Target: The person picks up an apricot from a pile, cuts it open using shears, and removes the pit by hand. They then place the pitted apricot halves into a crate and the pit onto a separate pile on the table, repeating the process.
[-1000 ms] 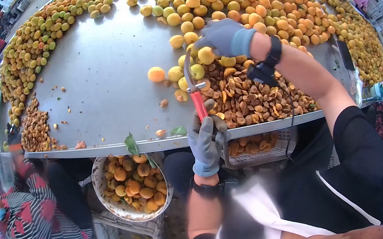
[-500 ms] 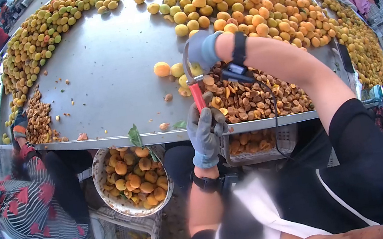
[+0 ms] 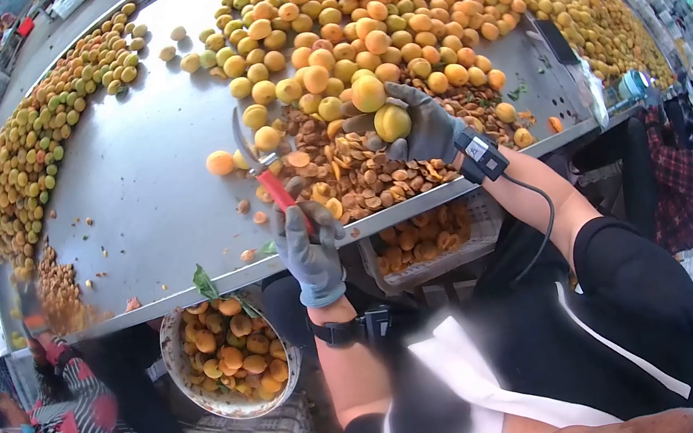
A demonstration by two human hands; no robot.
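Gloved in grey, my left hand [image 3: 308,245] grips the red handle of a curved knife [image 3: 270,179] near the table's front edge, its blade pointing up and away. My right hand [image 3: 432,126], also gloved, has its fingers around a yellow-green apricot [image 3: 392,121]. An orange apricot [image 3: 368,93] sits right against that one at the fingertips; whether the hand holds it too I cannot tell. Below and around the right hand spreads a heap of brown apricot pits [image 3: 386,178] with some cut pieces. A few whole apricots [image 3: 220,163] lie left of the blade.
A large pile of apricots [image 3: 386,6] covers the back of the metal table [image 3: 144,194]. Below its edge stand a white tub [image 3: 171,357] of apricots and a white crate [image 3: 482,240] of apricot halves. A co-worker [image 3: 95,429] sits left, another person [image 3: 685,181] right.
My right hand has moved from beside the blade to the right and now has an apricot in its fingers. The left hand keeps the knife. The view has turned to the right.
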